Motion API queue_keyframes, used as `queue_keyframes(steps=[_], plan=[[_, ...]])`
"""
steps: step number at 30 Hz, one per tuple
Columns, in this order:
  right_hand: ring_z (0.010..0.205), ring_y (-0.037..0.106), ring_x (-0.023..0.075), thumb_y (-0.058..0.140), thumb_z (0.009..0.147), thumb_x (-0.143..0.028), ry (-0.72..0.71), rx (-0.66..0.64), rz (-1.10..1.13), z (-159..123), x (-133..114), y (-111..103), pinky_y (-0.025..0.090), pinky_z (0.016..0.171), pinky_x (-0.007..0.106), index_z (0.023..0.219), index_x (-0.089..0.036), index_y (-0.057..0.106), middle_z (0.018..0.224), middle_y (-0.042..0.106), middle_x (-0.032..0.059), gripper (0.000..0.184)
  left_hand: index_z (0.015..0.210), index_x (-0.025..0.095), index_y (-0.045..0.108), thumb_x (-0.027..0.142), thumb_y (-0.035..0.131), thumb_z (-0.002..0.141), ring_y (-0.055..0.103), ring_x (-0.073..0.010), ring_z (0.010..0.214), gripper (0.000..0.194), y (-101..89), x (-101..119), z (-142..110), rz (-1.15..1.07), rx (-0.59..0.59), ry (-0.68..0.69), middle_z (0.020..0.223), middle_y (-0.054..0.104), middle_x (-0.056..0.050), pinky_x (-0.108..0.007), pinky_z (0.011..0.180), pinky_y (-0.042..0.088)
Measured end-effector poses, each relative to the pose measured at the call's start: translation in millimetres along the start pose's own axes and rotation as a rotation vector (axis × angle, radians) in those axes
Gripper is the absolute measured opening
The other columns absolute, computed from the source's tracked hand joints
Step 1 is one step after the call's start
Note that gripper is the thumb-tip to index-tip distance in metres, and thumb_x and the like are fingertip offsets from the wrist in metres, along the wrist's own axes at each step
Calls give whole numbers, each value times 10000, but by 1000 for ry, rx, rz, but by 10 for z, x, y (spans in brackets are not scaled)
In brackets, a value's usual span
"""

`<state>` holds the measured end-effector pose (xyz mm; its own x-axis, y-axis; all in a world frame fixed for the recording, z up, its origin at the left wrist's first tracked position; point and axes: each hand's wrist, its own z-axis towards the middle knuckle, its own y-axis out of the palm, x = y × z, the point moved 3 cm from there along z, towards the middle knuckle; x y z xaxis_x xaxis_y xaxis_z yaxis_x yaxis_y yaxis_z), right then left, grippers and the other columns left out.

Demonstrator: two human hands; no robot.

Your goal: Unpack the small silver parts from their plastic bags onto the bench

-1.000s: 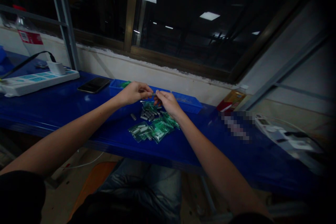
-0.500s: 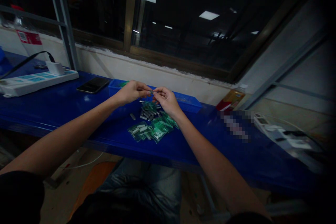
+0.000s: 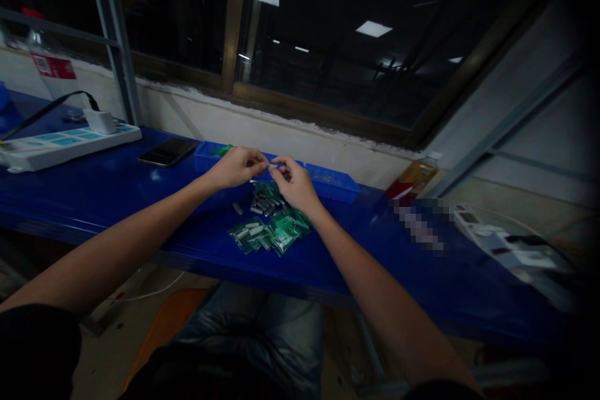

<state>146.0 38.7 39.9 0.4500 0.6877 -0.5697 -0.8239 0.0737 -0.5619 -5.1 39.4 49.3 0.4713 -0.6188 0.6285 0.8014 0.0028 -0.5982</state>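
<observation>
Head view: left hand (image 3: 239,166) and right hand (image 3: 295,185) meet at a small piece (image 3: 273,166)

The small piece is up over the blue table (image 3: 347,256), between the two hands. The left thumb and finger are pinched nearly together on its left end. The right thumb and pointing finger pinch the other end, with only a tiny gap between them. The piece is too small to tell just what it is.

Under the hands and a bit nearer the person is a pile of shiny metal bits (image 3: 264,205). One bit (image 3: 237,208) lies alone, left of the pile. Green see-through bags (image 3: 287,231) lie next to the pile, and some have bits inside. Behind the hands are two blue bins: the left bin (image 3: 203,160), with something green in it, and the right bin (image 3: 335,190). A black phone (image 3: 167,152) lies flat near the left bin. Farther left is a white power strip (image 3: 70,145).
</observation>
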Motion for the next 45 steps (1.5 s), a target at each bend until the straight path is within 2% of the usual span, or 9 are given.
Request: queue_keyframes(steps=[6, 13, 18, 21, 28, 32, 37, 41, 45], plan=[[560, 488, 108, 471, 813, -387, -5, -20, -144, 30, 69, -21, 349, 577, 238, 796, -183, 580, 622, 559, -14, 232, 899, 97, 621, 355, 471, 802, 609, -139, 650, 314, 44, -85, -5, 118, -98, -77, 749, 680, -77, -224, 597, 425], [675, 524, 159, 520, 782, -342, 22, 181, -494, 102, 489, -315, 380, 667, 278, 726, -163, 615, 697, 592, 41, 210, 922, 183, 658, 508, 570, 688, 613, -210, 826, 410, 116, -313, -69, 533, -408, -236, 935, 683, -71, -267, 690, 419], [720, 532, 177, 506, 796, -369, 64, 194, -559, 113, 609, -405, 386, 721, 301, 681, -171, 631, 719, 608, 55, 261, 987, 221, 654, 332, 505, 751, 611, -211, 853, 300, 131, -346, -69, 611, -363, -244, 985, 675, -60, -275, 716, 421], [698, 527, 174, 498, 798, -399, 93, 211, -571, 104, 619, -390, 386, 698, 297, 689, -177, 632, 707, 610, 47, 282, 1030, 229, 633, 257, 501, 744, 607, -199, 859, 316, 143, -322, -74, 616, -392, -194, 1005, 667, -52, -256, 690, 418], [728, 530, 181, 529, 773, -380, 142, 173, -607, 98, 671, -369, 392, 702, 302, 754, -180, 646, 733, 601, 48, 232, 850, 189, 655, 338, 562, 734, 593, -178, 787, 210, 149, -218, -105, 610, -453, -47, 884, 666, -58, -229, 626, 396], [753, 528, 192, 526, 775, -359, 152, 132, -626, 102, 687, -357, 398, 722, 316, 790, -174, 661, 769, 599, 64, 229, 845, 180, 644, 319, 574, 722, 600, -158, 702, 198, 85, -206, -84, 529, -395, -68, 803, 673, -43, -218, 578, 388], [805, 516, 220, 499, 790, -360, 122, 152, -667, 95, 600, -346, 388, 784, 359, 838, -152, 652, 787, 604, 82, 263, 850, 145, 619, 311, 543, 750, 606, -153, 672, 209, -43, -103, -25, 423, -131, -16, 764, 672, -56, -223, 588, 400], [821, 513, 216, 504, 794, -385, -33, 119, -556, 64, 339, -249, 391, 779, 348, 941, -153, 614, 787, 608, 63, 296, 823, 137, 602, 324, 489, 791, 598, -150, 641, 220, -49, -59, -16, 398, 14, 5, 713, 659, -56, -228, 570, 395], [820, 514, 196, 537, 786, -338, -198, -26, -474, 14, 60, -69, 389, 768, 323, 999, -177, 575, 783, 603, 32, 270, 846, 139, 594, 320, 471, 809, 596, -149, 629, 221, -7, -65, -25, 380, 35, 28, 699, 657, -52, -229, 563, 395]])
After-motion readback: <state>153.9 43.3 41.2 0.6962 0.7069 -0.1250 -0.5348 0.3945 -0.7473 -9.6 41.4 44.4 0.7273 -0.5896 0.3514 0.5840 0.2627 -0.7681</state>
